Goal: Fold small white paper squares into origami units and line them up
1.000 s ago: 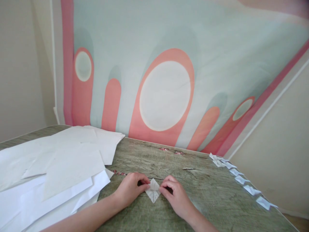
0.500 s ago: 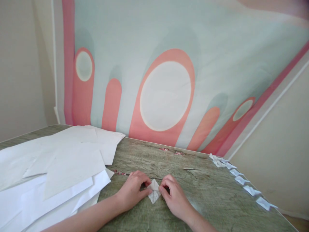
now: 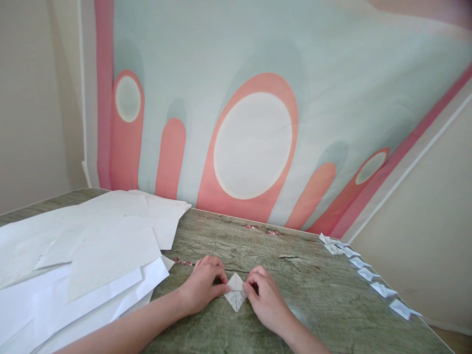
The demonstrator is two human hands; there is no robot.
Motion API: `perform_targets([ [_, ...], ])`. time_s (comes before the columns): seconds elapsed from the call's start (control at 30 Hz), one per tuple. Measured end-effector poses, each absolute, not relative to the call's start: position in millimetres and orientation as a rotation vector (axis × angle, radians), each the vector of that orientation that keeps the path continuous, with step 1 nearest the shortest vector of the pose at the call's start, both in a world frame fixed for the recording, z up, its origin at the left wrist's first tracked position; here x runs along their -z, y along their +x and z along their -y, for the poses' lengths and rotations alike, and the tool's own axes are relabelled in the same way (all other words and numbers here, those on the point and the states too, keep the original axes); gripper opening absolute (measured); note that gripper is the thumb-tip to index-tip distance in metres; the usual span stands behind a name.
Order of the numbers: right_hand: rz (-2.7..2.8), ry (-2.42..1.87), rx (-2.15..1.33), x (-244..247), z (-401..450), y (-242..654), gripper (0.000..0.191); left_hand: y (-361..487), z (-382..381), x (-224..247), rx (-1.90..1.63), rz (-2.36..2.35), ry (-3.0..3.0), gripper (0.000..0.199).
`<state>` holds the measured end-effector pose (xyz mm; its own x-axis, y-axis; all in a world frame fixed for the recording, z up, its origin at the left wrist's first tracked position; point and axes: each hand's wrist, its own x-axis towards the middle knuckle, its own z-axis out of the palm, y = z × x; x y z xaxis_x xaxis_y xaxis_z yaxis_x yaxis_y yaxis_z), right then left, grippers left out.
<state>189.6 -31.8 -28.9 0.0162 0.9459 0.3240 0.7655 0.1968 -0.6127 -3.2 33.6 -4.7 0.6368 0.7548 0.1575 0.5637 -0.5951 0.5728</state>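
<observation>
A small folded piece of white paper [image 3: 235,293], diamond-shaped with crease lines across it, lies on the wood-patterned table [image 3: 221,233]. At its left corner, my left hand [image 3: 206,286] pinches the edge between thumb and fingers. My right hand [image 3: 264,297] holds the right corner the same way, thumb below and fingertips curled above. Both hands are closed, and the middle of the paper shows between them.
Large white paper sheets [image 3: 114,246] are heaped loosely over the left side of the table. Several small folded paper pieces [image 3: 365,274] line the right edge. A patterned backdrop [image 3: 254,142] hangs behind the table's far edge.
My left thumb and fingers have drawn slightly left and up, showing more of the paper's left part. My right hand has hardly moved.
</observation>
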Motion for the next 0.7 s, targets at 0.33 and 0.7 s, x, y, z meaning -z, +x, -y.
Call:
perform_targets([
  [0.33, 1.743, -1.615, -0.337, 33, 31, 191, 0.017, -5, -37, 7, -0.519, -1.076, 2.373, 0.017],
  [0.7, 1.774, -1.652, -0.26, 35, 33, 190, 0.017, 1, -26, 6, -0.562, -1.14, 2.453, 0.022],
])
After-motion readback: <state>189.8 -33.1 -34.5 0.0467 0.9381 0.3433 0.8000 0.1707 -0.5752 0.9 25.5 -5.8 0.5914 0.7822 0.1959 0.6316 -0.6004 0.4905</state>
